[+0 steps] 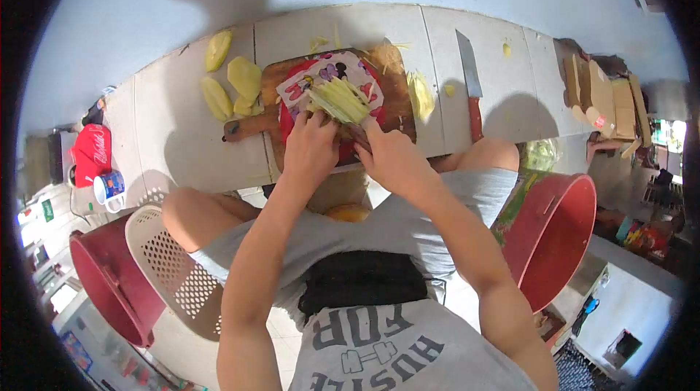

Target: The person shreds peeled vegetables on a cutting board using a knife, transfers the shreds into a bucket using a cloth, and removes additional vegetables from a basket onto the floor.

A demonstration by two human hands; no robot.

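A bundle of pale green-yellow strips [340, 99] lies over a red and white patterned cloth [294, 90] on a wooden cutting board [397, 88]. My left hand [312, 145] has its fingers curled at the lower left edge of the strips. Just right of it, my right hand [386, 154] is closed at the lower right end of the bundle, round something dark that I cannot make out. Peeled yellow-green pieces [244, 77] lie left of the board. More thin strips [421, 96] are heaped at its right edge.
A large knife [470, 70] with a red handle lies on the tiled counter [386, 19] to the right. Cardboard boxes [612, 99] stand far right, a mug [109, 188] far left. Red bins [558, 238] and a white perforated basket [171, 260] flank my legs.
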